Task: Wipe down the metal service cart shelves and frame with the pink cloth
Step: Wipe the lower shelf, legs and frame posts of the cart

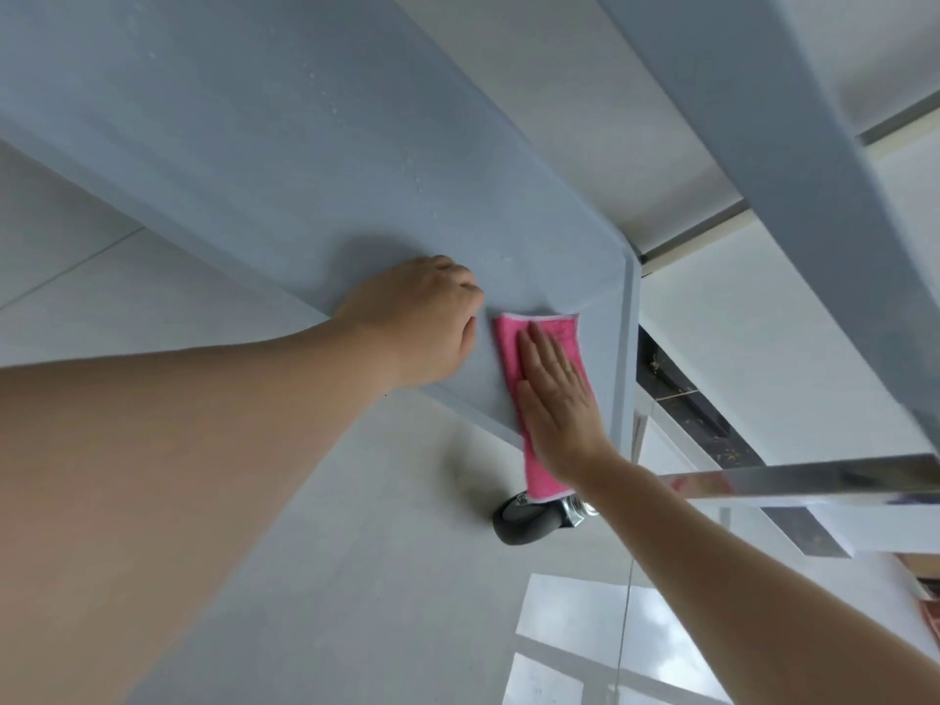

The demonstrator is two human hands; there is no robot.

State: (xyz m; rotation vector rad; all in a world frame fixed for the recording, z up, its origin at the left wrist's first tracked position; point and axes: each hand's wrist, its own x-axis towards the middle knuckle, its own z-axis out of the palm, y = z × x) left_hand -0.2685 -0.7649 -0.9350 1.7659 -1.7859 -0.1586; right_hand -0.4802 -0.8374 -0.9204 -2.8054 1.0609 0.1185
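Observation:
The cart's grey lower shelf point(315, 160) runs from upper left down to a corner at the centre, with water droplets on its surface. A folded pink cloth point(513, 343) lies flat near that corner, one end hanging over the shelf's front edge. My right hand point(559, 404) presses flat on the cloth with straight fingers. My left hand point(422, 318) rests on the shelf just left of the cloth, its fingers curled under, holding nothing I can see.
A grey caster wheel point(529, 519) sits on the glossy white floor below the shelf corner. A shiny metal frame bar point(814, 480) crosses at the right. Another grey cart part point(793, 145) slants across the upper right.

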